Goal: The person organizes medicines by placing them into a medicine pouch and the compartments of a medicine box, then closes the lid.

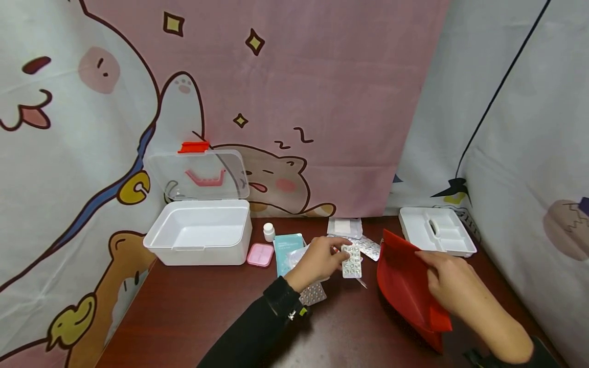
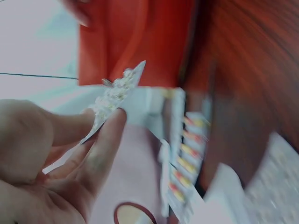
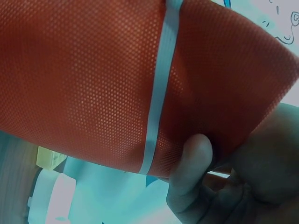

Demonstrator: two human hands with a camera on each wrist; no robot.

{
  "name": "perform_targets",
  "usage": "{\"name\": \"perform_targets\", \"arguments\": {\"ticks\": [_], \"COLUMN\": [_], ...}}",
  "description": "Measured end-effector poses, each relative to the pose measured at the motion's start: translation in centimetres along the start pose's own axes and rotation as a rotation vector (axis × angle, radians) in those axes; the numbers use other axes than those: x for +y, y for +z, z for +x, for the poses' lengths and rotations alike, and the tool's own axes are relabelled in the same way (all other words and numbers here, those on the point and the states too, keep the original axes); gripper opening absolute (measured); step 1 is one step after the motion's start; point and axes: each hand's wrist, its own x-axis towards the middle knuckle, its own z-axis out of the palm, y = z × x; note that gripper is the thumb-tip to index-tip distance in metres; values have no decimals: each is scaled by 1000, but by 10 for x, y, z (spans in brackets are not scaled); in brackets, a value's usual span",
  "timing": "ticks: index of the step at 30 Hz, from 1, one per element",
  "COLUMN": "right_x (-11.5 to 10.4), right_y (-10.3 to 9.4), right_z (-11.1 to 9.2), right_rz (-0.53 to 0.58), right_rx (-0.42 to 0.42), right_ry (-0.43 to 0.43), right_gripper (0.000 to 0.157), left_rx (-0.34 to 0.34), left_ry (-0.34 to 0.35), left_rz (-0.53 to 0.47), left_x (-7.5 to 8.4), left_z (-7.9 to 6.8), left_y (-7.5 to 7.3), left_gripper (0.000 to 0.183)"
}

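Observation:
My left hand [image 1: 317, 260] pinches a small silvery blister pack of pills [image 1: 352, 261] between thumb and fingers, held up over the table. In the left wrist view the blister pack [image 2: 117, 93] tilts close in front of a red pouch. My right hand [image 1: 453, 278] grips this red pouch [image 1: 400, 286] by its edge, holding it upright with its mouth toward the left hand. The right wrist view shows the pouch's mesh-textured side [image 3: 103, 88] with a pale strip across it, the thumb pressed on the fabric. Behind the left hand lies a capsule blister strip [image 2: 187, 156].
An open white box [image 1: 202, 255] with a clear lid [image 1: 161, 176] stands at the back left. Beside it are a small white bottle [image 1: 269, 232], a pink case [image 1: 260, 255] and a teal packet [image 1: 282, 250]. A white compartment tray [image 1: 416, 225] lies behind the pouch.

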Motion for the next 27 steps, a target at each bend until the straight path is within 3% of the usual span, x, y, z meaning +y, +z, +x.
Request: {"name": "perform_targets", "arguments": {"ticks": [4,11,14,20,27], "right_x": [-2,-3,-3,-3,-3], "right_y": [0,1,1,1,3], "right_z": [2,6,6,5,5], "right_rz": [-4,-11,-13,-7,-3], "right_rx": [-10,-42,-46,-30,1], "right_ry": [0,24,28,16,-22], "right_gripper": [43,41,40,40,39], "left_rx": [36,18,-16,-70,-67], "left_ry": [-36,4,49,146,224], "left_rz": [-144,-109,31,418,607], "left_x": [21,61,76,91,90], "left_z": [2,7,10,14,16], "left_y": [-4,8,20,52,79], "left_gripper": [33,31,30,29,14]}}
